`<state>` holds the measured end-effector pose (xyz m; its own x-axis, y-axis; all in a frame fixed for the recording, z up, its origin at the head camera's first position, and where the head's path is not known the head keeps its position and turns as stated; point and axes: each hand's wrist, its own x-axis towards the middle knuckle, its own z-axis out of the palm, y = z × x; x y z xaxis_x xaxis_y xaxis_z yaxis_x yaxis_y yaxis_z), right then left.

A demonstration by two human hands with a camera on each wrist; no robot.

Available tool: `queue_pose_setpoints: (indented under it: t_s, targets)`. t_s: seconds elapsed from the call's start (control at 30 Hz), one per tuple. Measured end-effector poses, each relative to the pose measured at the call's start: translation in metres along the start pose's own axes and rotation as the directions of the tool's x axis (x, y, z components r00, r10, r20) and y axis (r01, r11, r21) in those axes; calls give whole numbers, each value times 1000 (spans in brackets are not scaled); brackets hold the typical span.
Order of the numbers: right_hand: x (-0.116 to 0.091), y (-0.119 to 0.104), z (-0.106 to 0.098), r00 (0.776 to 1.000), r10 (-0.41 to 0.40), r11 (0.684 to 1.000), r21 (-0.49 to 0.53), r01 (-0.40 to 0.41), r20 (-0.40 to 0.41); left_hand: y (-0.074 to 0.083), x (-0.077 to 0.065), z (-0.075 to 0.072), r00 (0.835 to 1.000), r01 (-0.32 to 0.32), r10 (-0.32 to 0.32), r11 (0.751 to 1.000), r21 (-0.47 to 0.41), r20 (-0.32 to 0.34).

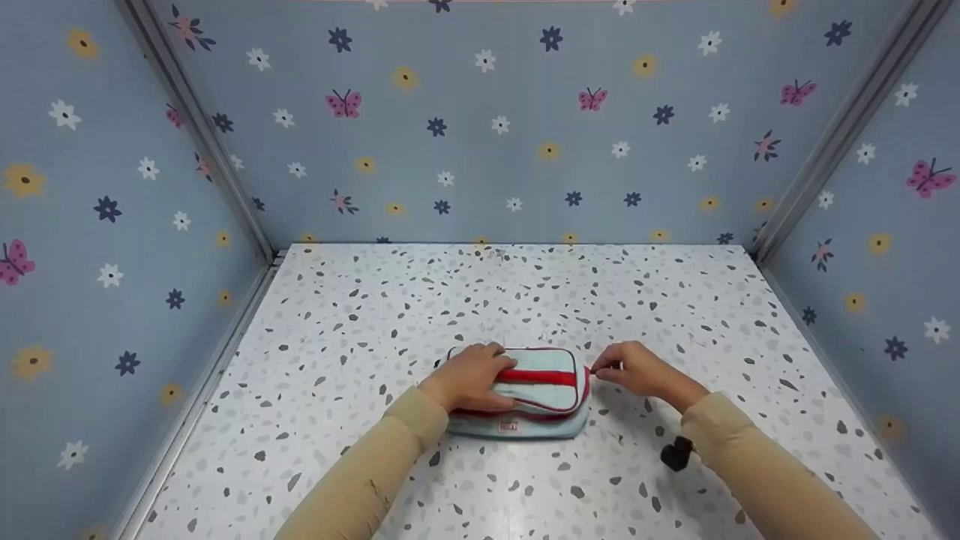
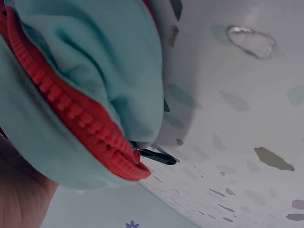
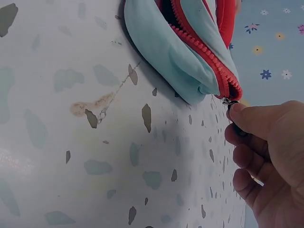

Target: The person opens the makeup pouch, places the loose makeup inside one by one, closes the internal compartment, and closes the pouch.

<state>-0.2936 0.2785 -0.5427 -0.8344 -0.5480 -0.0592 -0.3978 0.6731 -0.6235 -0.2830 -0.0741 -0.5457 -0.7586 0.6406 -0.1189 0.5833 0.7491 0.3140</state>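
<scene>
A pale mint pouch [image 1: 536, 401] with red trim and a red strap [image 1: 536, 376] lies on the speckled table. My left hand [image 1: 471, 379] rests across the left part of its top, thumb toward the near edge. At the pouch's right end, my right hand [image 1: 634, 367] pinches a black zipper pull [image 3: 240, 130] between thumb and fingers. The red zipper teeth [image 3: 202, 47] stand parted there, with a dark gap between the rows. Another black zipper pull [image 2: 159, 156] hangs free at the end shown in the left wrist view.
Patterned blue panels enclose the table [image 1: 375, 300] at the back and both sides. A black device [image 1: 676, 454] is at my right wrist by the sleeve cuff. A small fabric label [image 1: 510, 426] is on the pouch's near side.
</scene>
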Motion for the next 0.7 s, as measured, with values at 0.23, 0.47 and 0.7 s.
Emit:
queue_pose_setpoints:
  t_s: [0.23,0.47,0.7]
  targets:
    - [-7,-2,-4,1000,-31,1000,-4,31,-1,0,2,-3,1000,-1,1,1000,-4,3]
    - [-9,-7,-4,998,-7,999,46,4,54,-1,2,-1,1000,4,-4,1000,16,-4]
    - [-12,-10,-4,998,-3,999,50,0,70,2,0,0,1000,-8,8,1000,0,-5]
